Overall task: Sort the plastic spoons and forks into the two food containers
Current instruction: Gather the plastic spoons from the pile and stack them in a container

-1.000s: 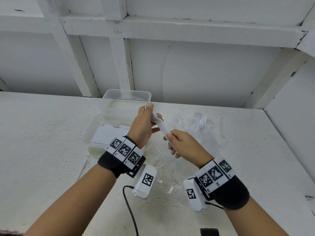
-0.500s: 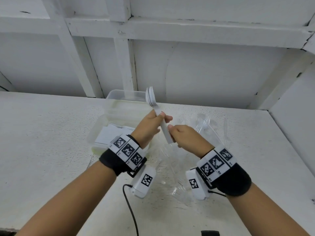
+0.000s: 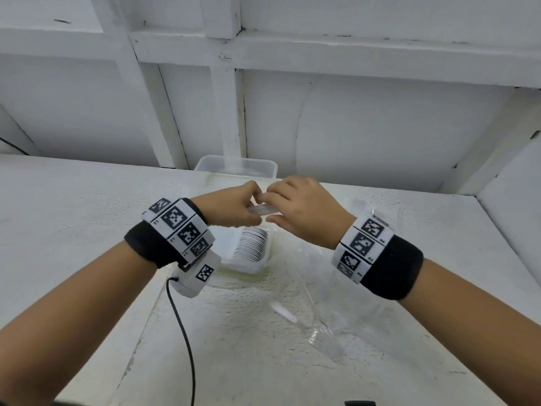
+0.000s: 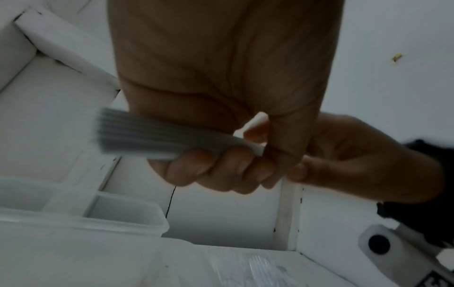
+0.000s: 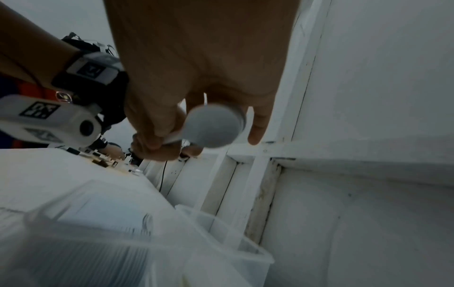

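A stack of white plastic spoons (image 3: 263, 209) lies level between my two hands, above the near food container (image 3: 248, 266). My left hand (image 3: 248, 205) grips the handle end; its fingers wrap the handles (image 4: 159, 139) in the left wrist view. My right hand (image 3: 288, 205) pinches the bowl end, and the round spoon bowl (image 5: 213, 128) shows under its fingers. The near container holds a packed row of white cutlery (image 3: 251, 244). A second, clear container (image 3: 237, 167) stands behind it by the wall; its contents are hidden.
Crumpled clear plastic wrap (image 3: 325, 326) lies on the white table to the right, with a small white plastic piece (image 3: 284, 313) beside it. A black cable (image 3: 181, 323) runs from my left wrist towards the front edge. White wall beams close the back and right.
The spoon stack stood upright between my hands; now it lies level. Both hands moved forward over the near container, and my right hand shifted from the handles to the bowl end.
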Demonstrator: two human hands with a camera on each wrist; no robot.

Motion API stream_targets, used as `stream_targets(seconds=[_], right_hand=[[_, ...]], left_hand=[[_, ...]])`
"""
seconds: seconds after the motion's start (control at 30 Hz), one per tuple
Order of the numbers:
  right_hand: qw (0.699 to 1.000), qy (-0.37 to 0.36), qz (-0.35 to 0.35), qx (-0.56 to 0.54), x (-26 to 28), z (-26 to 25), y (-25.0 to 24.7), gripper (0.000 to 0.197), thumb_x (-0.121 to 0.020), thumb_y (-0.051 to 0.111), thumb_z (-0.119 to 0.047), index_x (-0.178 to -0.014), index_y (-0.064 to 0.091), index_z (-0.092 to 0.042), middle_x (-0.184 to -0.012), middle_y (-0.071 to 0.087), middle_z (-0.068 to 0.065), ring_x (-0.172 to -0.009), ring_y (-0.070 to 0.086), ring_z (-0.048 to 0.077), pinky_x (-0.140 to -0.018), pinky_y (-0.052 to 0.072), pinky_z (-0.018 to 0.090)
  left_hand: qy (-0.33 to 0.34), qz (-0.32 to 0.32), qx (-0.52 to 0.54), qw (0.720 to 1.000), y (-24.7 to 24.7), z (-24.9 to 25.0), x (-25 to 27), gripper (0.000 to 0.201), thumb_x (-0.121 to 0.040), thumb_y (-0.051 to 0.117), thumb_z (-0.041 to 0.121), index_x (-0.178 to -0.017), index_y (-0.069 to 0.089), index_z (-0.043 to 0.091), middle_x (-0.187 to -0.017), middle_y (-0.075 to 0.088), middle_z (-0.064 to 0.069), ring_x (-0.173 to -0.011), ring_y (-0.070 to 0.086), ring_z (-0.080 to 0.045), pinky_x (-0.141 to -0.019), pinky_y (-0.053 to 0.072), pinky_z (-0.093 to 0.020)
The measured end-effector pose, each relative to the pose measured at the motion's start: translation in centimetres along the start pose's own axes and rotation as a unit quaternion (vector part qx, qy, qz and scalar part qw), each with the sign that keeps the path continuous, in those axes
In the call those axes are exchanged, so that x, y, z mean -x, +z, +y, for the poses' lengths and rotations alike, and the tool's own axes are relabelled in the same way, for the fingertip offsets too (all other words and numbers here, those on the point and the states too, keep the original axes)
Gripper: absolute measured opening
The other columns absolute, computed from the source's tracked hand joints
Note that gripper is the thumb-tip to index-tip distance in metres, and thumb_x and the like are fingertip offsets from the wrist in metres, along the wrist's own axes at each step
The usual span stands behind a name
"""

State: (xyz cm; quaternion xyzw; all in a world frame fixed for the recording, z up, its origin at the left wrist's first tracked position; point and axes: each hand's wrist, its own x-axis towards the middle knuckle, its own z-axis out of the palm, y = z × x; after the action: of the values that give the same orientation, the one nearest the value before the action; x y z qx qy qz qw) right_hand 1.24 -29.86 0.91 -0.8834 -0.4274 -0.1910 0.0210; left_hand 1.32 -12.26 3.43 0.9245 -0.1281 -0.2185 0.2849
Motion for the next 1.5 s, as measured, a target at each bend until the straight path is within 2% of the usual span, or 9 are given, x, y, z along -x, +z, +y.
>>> stream_targets(seconds=[0.2,0.27,0.37,0.47,0.67,0.8,1.2,1.37,1.5], right_hand=[[0.998,0.023,0.001,-0.055,-2.0,-0.5,2.1,0.033,-0.085,0.042,-0.033,-0.09,0.068,-0.014,-0.078,0.066,0.002,-0.066,0.062,0.026,-0.051,0.049,0.033],[0.997,0.049,-0.003,-0.065,-2.9,-0.6,2.5,0.03,-0.086,0.047,-0.032,-0.09,0.069,-0.011,-0.08,0.068,0.004,-0.075,0.064,0.029,-0.059,0.051,0.037],[0.987,0.112,-0.084,-0.073,-3.9,-0.9,3.5,0.032,-0.096,0.046,-0.031,-0.118,0.059,-0.013,-0.111,0.063,0.004,-0.108,0.052,0.028,-0.084,0.041,0.039],[0.978,0.143,-0.138,-0.06,-4.6,-1.8,4.7,0.037,-0.099,0.037,-0.034,-0.132,0.046,-0.02,-0.125,0.056,-0.001,-0.117,0.044,0.022,-0.091,0.035,0.037],[0.974,0.152,-0.162,-0.039,-6.4,-3.2,6.8,0.034,-0.101,0.034,-0.03,-0.132,0.044,-0.02,-0.127,0.052,-0.001,-0.118,0.044,0.022,-0.089,0.034,0.036],[0.971,0.153,-0.17,-0.064,-6.5,-3.5,7.7,0.03,-0.099,0.038,-0.026,-0.126,0.049,-0.017,-0.125,0.051,0.003,-0.112,0.047,0.024,-0.085,0.036,0.035],[0.967,0.171,-0.183,-0.043,-7.4,-4.9,7.7,0.017,-0.092,0.044,-0.006,-0.098,0.06,-0.009,-0.099,0.063,0.004,-0.104,0.049,0.025,-0.068,0.029,0.031],[0.951,0.185,-0.247,0.003,-7.9,-4.9,7.7,0.022,-0.089,0.045,0.001,-0.069,0.046,-0.009,-0.062,0.037,0.0,-0.068,0.044,0.022,-0.048,0.022,0.023],[0.949,0.194,-0.244,-0.042,-7.9,-4.7,7.8,0.019,-0.093,0.043,-0.005,-0.102,0.059,-0.008,-0.067,0.043,0.001,-0.069,0.049,0.024,-0.047,0.024,0.022]], left_hand=[[0.006,0.007,0.031,0.999,-1.8,-2.5,0.9,0.021,-0.09,0.058,0.031,-0.1,0.042,0.02,-0.076,0.06,0.004,-0.065,0.051,-0.011,-0.06,0.04,-0.02],[-0.005,0.077,0.038,0.996,-2.8,-3.8,1.1,0.026,-0.093,0.047,0.042,-0.108,0.043,0.022,-0.089,0.062,0.001,-0.079,0.055,-0.015,-0.069,0.043,-0.025],[-0.052,0.172,0.115,0.977,-4.5,-6.7,1.0,0.032,-0.097,0.035,0.044,-0.116,0.044,0.019,-0.107,0.062,-0.004,-0.103,0.056,-0.021,-0.089,0.043,-0.035],[-0.116,0.211,0.108,0.965,-5.1,-9.5,0.5,0.036,-0.099,0.038,0.036,-0.12,0.049,0.01,-0.118,0.059,-0.01,-0.107,0.053,-0.025,-0.094,0.043,-0.039],[-0.22,0.152,0.077,0.961,-3.7,-13.0,-0.7,0.037,-0.097,0.044,0.022,-0.131,0.046,0.007,-0.132,0.048,-0.013,-0.107,0.053,-0.028,-0.075,0.051,-0.035],[-0.217,0.144,0.123,0.958,-2.9,-13.7,-1.4,0.029,-0.097,0.041,0.014,-0.123,0.051,0.007,-0.107,0.057,-0.011,-0.085,0.056,-0.022,-0.059,0.048,-0.028],[-0.224,0.162,0.143,0.95,-2.3,-14.0,-1.8,0.017,-0.095,0.04,0.012,-0.11,0.048,0.012,-0.101,0.055,-0.013,-0.086,0.054,-0.024,-0.069,0.054,-0.037],[-0.228,0.163,0.149,0.948,-2.4,-13.8,-1.8,0.016,-0.095,0.041,0.012,-0.11,0.048,0.012,-0.1,0.055,-0.012,-0.088,0.055,-0.025,-0.075,0.056,-0.042],[-0.23,0.16,0.156,0.947,-2.4,-13.8,-1.7,0.016,-0.096,0.041,0.012,-0.11,0.049,0.012,-0.1,0.056,-0.013,-0.086,0.055,-0.025,-0.07,0.055,-0.039]])
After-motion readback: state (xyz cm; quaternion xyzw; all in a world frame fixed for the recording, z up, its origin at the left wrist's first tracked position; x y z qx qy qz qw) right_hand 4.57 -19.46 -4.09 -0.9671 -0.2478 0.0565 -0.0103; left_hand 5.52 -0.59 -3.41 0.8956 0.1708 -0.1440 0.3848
